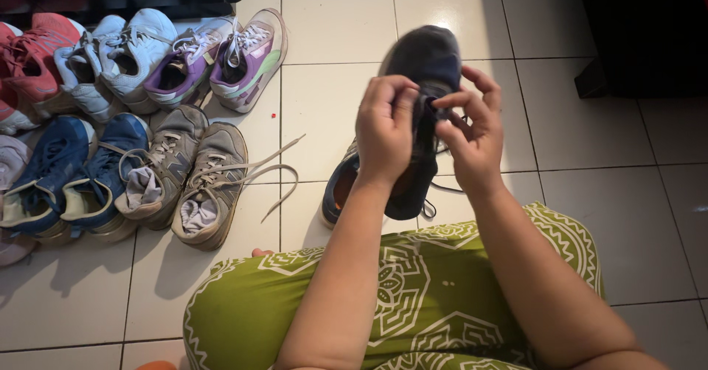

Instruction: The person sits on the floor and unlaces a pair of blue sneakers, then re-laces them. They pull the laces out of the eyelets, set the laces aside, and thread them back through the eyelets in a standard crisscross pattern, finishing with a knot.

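White glossy tiled floor point(590, 215) is observed; 8 laced shoes point(184, 171) are lined up; 1 dark navy sneaker point(428, 60) is pinched by left hand point(385, 130) and right hand point(472, 137).

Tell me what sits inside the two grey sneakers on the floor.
Each grey sneaker has a pale bundle of cloth, probably a sock, stuffed in its opening. Anything deeper inside is covered. Loose laces trail onto the tile.
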